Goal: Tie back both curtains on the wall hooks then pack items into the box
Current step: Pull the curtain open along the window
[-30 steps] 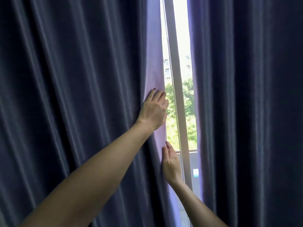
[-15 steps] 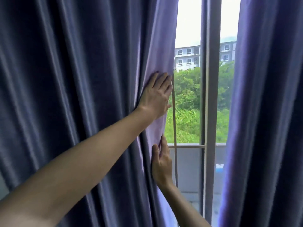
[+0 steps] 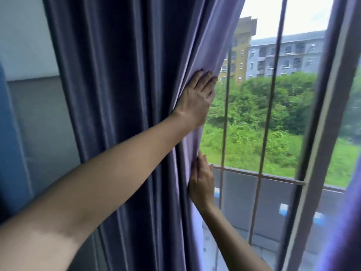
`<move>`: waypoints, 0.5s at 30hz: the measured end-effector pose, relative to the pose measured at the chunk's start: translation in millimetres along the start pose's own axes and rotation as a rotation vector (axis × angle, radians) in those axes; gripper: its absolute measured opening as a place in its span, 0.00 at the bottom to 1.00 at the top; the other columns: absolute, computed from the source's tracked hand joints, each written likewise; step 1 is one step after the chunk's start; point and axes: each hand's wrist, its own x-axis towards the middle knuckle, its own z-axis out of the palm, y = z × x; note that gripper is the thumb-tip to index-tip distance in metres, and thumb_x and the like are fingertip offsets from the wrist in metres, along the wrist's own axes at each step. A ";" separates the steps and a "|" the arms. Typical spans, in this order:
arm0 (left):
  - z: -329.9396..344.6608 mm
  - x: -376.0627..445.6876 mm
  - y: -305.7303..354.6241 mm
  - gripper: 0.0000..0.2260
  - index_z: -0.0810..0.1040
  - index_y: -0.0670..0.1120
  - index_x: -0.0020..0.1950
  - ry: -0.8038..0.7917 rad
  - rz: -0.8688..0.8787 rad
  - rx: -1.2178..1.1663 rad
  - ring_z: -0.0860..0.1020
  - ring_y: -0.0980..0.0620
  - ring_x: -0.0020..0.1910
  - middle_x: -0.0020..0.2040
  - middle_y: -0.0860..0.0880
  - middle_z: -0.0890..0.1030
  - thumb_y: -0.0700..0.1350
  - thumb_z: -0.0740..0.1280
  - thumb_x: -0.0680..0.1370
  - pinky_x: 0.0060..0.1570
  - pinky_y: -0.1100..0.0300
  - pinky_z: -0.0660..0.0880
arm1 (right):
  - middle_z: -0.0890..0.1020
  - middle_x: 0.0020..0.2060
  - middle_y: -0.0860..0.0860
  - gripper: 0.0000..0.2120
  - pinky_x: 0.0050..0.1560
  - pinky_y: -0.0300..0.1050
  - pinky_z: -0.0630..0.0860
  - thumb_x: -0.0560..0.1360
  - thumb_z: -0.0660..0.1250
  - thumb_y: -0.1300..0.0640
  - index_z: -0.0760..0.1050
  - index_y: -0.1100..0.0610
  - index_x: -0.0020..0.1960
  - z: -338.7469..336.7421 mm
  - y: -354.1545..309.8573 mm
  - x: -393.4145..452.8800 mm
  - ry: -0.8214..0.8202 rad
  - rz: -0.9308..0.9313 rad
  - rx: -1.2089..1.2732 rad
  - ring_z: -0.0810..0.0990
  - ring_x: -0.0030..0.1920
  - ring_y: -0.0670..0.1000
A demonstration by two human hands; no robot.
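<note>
While both flat hands press it, purple curtain (image 3: 136, 114) bunched in folds, left hand (image 3: 195, 100), right hand (image 3: 202, 182), neither grip closed.

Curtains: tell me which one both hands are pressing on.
The left curtain: left hand and right hand press its edge. The right curtain hangs untouched.

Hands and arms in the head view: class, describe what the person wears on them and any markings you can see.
Both forearms are bare, with no sleeves in view. No watch, bracelet or ring shows on either. The left hand has dark polish on the fingernails; one dark nail is clear on its fingertips. The right hand shows no jewellery; its nails cannot be made out.
</note>
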 end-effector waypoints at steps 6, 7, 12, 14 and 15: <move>27.1 -22.9 -55.8 0.26 0.56 0.45 0.77 -0.021 -0.002 0.027 0.45 0.44 0.77 0.78 0.44 0.49 0.50 0.52 0.80 0.73 0.45 0.37 | 0.62 0.75 0.50 0.24 0.76 0.46 0.49 0.82 0.48 0.53 0.59 0.56 0.76 67.6 -22.7 1.5 -0.032 -0.056 -0.003 0.57 0.76 0.47; 33.3 -26.4 -65.7 0.26 0.55 0.44 0.77 -0.019 0.005 0.031 0.45 0.44 0.77 0.78 0.44 0.49 0.51 0.52 0.80 0.73 0.45 0.37 | 0.61 0.75 0.49 0.23 0.77 0.46 0.48 0.82 0.48 0.53 0.58 0.56 0.76 81.9 -26.2 3.2 -0.039 -0.060 -0.002 0.56 0.76 0.46; 79.4 -45.8 -122.9 0.26 0.52 0.44 0.77 0.006 0.031 0.067 0.44 0.45 0.77 0.79 0.44 0.48 0.52 0.51 0.81 0.73 0.46 0.36 | 0.62 0.75 0.48 0.24 0.76 0.41 0.45 0.81 0.47 0.52 0.58 0.56 0.76 162.2 -49.3 11.6 0.010 -0.092 0.020 0.54 0.73 0.39; 99.7 -55.5 -147.9 0.27 0.52 0.44 0.77 0.009 0.047 0.087 0.45 0.45 0.77 0.79 0.45 0.48 0.53 0.50 0.81 0.73 0.46 0.37 | 0.61 0.74 0.46 0.24 0.76 0.41 0.46 0.82 0.47 0.52 0.57 0.55 0.76 193.9 -58.7 14.6 0.010 -0.084 0.022 0.54 0.74 0.39; 111.0 -60.3 -161.1 0.27 0.52 0.44 0.77 0.009 0.051 0.097 0.45 0.45 0.77 0.78 0.44 0.48 0.54 0.50 0.81 0.73 0.46 0.37 | 0.60 0.74 0.45 0.24 0.76 0.41 0.45 0.82 0.47 0.51 0.57 0.54 0.77 209.8 -62.8 16.1 0.011 -0.088 0.016 0.54 0.74 0.39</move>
